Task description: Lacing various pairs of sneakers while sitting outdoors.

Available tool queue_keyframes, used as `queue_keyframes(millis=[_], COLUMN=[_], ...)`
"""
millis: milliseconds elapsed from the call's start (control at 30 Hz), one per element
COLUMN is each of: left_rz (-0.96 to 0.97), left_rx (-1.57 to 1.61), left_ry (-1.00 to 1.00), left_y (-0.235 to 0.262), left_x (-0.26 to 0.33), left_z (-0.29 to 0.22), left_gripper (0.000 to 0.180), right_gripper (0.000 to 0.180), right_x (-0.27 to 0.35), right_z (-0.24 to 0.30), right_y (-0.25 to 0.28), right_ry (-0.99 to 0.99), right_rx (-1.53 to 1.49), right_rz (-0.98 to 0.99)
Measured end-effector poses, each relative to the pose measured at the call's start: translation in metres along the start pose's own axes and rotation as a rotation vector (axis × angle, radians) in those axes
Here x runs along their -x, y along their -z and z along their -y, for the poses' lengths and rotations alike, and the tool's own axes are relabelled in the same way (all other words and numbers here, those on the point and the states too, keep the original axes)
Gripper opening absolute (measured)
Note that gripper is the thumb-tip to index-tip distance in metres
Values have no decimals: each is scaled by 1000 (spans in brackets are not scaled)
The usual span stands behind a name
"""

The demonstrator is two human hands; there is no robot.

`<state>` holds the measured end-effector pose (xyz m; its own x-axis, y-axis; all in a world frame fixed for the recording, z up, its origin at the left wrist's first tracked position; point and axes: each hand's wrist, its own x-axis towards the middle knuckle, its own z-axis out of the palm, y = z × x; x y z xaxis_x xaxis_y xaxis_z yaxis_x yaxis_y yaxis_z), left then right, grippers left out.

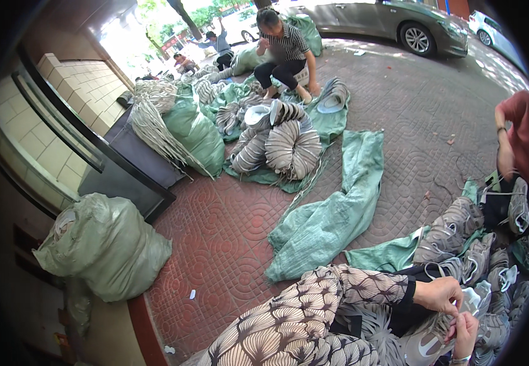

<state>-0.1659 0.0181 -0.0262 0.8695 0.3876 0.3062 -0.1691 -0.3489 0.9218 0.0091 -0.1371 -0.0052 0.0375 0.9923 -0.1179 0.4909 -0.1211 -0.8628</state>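
Observation:
At the lower right my left hand and my right hand meet over a grey shoe upper with white trim that lies on my patterned lap. The fingertips of both hands pinch a thin white lace just above the upper. My left arm comes in from the left in a patterned sleeve with a black cuff. My right wrist, with a bracelet on it, rises from the bottom edge.
Several grey laced shoe uppers are piled on a green sack at the right, beside a person in red. An empty green sack lies on the red paving. A stuffed sack stands at the left. Farther off a person in a striped top squats by stacked grey pieces. A car is parked behind.

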Motion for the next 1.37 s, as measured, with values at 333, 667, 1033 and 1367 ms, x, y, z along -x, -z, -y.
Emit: queue_keyframes(millis=[333,667,1033,1367], left_rz=[-122,-105,-156,21], left_rx=[-43,-165,-337,-312], left_ry=[36,156,141,201], left_y=[-26,-45,3,-29], left_x=[0,8,7,3], left_z=[-9,-1,-3,-3], left_gripper=[15,8,20,16], right_gripper=[31,32,55,71], right_x=[13,53,30,61], right_z=[15,36,55,54], right_y=[-21,-56,-66,-67], right_ry=[-235,-375,-346,-290], right_rx=[-84,-241,-841,-941], right_rz=[-286,-499,-345,-380])
